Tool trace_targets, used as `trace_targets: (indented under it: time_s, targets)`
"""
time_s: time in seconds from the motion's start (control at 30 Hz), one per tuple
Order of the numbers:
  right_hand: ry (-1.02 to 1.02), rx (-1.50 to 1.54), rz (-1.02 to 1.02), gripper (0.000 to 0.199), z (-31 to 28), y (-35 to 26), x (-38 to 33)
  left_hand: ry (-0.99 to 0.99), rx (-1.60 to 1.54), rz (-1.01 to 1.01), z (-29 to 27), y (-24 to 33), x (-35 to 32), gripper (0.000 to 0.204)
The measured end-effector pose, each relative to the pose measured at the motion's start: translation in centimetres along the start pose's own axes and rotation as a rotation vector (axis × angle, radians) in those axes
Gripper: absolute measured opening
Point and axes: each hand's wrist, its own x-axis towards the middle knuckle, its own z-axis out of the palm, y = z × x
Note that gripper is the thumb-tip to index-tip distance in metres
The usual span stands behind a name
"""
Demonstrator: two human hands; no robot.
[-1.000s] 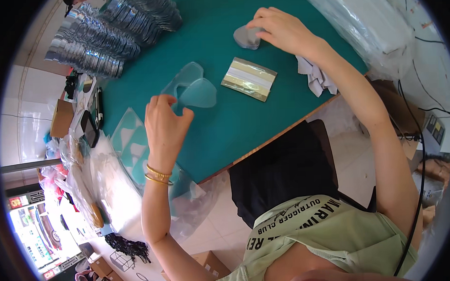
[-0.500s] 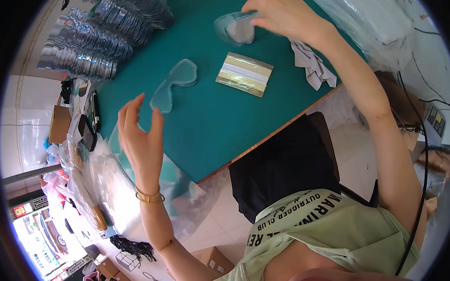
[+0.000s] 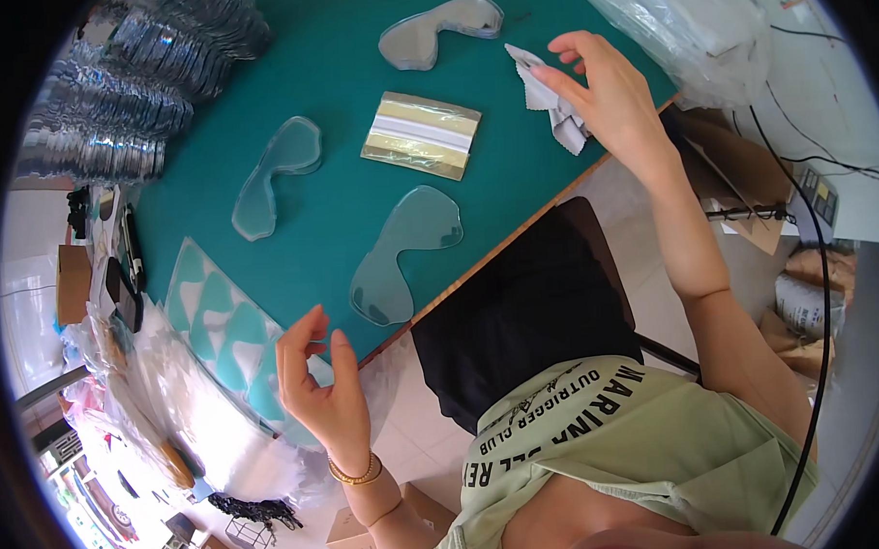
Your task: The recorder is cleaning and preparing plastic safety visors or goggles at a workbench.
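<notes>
My left hand (image 3: 325, 380) is open, with fingers and thumb spread, just off the table's front edge. Nearest to it lies a clear goggle-shaped lens (image 3: 386, 267), flat on the green table. At the right, my right hand (image 3: 602, 90) hovers over or touches a crumpled grey cloth (image 3: 555, 111) with zigzag edges; its fingers and thumb are apart. A stack of clear goggle-shaped lenses (image 3: 414, 43) sits at the far side. Another clear lens piece (image 3: 267, 189) lies left of centre. Between them rests a flat yellowish packet (image 3: 422, 135) with a white stripe.
Long rows of stacked shiny lenses (image 3: 153, 101) fill the far left. Lens-patterned sheets (image 3: 209, 316) and plastic bags (image 3: 181, 371) crowd the left edge. A large clear plastic bag (image 3: 683, 34) covers the far right corner. A black cable (image 3: 818, 310) hangs at the right.
My right hand has left the lenses at the far side and come nearer, to the cloth. One lens now lies near the front edge, where the table was bare. My left hand is lower in view.
</notes>
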Motion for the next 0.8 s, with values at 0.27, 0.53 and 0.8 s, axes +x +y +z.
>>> trace_targets:
  time_s: [0.27,0.53,0.8]
  targets:
    - [-0.258,0.697,0.376,0.012,-2.9,-0.2,-2.8,-0.367,-0.927,-0.26,7.3,5.3,-1.4,0.051]
    - [-0.366,0.75,0.053,0.008,-6.3,-6.4,-7.0,-0.529,-1.307,-0.44,14.2,8.0,-1.1,0.045]
    - [-0.159,0.939,0.457,0.023,-7.4,-0.4,-6.2,-0.688,-1.818,-0.856,13.1,6.1,-1.3,0.045]
